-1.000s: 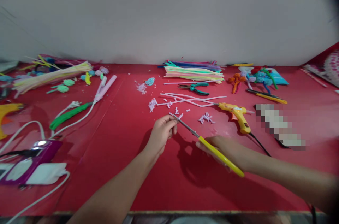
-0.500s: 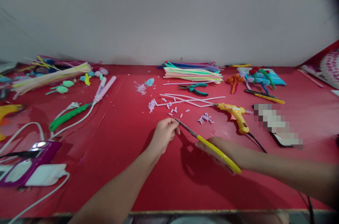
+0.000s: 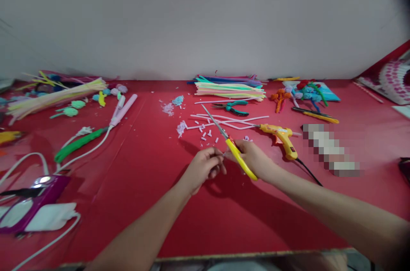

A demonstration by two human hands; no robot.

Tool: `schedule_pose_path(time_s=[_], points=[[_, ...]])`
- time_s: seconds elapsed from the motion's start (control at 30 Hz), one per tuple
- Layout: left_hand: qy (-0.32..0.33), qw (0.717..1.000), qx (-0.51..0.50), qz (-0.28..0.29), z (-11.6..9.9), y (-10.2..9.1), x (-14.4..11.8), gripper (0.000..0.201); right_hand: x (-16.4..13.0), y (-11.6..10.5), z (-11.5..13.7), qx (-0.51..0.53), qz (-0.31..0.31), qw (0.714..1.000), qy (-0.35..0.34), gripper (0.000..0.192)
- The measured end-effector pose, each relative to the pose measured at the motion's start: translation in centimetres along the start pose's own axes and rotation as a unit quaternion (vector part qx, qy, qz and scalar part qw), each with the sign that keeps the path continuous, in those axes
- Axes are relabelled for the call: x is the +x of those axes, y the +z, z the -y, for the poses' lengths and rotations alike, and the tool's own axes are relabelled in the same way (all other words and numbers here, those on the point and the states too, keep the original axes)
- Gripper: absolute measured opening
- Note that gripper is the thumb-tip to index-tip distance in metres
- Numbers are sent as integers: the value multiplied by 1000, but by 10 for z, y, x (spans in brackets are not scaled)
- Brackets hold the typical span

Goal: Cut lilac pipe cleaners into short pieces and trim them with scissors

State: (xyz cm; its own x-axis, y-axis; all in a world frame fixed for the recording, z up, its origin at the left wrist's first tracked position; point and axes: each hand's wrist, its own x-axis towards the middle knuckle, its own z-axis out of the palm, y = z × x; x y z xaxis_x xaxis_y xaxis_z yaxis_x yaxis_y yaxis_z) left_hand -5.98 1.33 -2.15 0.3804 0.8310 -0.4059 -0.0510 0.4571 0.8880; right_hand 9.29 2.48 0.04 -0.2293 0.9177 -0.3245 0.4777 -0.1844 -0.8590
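Near left, a purple power strip (image 3: 59,192) takes a white adapter (image 3: 53,216). Centre, the left hand (image 3: 205,167) pinches a tiny lilac piece (image 3: 224,154), fingertips together! 1 pair of yellow-handled scissors (image 3: 237,154) slants across, the right hand (image 3: 258,160) clamped on it. Far right, a blue packet (image 3: 331,93), contents unclear.

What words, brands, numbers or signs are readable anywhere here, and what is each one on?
None can be read.
Glue gun: a small pale label, too small and blurred to read.
Blue packet: any print is too small to make out.
Pixelated strip: blocked out, so nothing on it can be read.
Scissors: no lettering can be made out.
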Motion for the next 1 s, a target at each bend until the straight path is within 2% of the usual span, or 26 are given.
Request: schedule_pose_path(time_s=[0.13,0.3,0.43,0.53,0.6,0.7,0.8,0.9,1.0], points=[[-5,1000,28,-3,2,-1,-1,11,1,4,-3,17,0,1000,-11,12],[5,999,32,-1,1,-1,-1,11,-1,-3,0,23,-10,1000,-13,12],[22,999,36,-1,0,-2,-1,10,-7,-8,3,22,35,999,-21,21],[47,999,19,-19,-1,-6,0,14,-14,-17,-5,20,58,998,9,32],[54,997,4,-52,-1,-9,1,14,-21,-26,-12,-16,68,997,35,37],[72,993,-19,-89,-2,-13,2,13,-35,-40,-17,-143,84,986,14,41],[99,990,-27,-100,-1,-13,3,14,-50,-46,-15,-229,126,965,12,43],[113,988,-20,-104,-1,-12,2,15,-57,-43,-16,-246,153,957,18,45],[113,988,-18,-105,-1,-11,1,15,-56,-36,-17,-240,153,959,19,46]])
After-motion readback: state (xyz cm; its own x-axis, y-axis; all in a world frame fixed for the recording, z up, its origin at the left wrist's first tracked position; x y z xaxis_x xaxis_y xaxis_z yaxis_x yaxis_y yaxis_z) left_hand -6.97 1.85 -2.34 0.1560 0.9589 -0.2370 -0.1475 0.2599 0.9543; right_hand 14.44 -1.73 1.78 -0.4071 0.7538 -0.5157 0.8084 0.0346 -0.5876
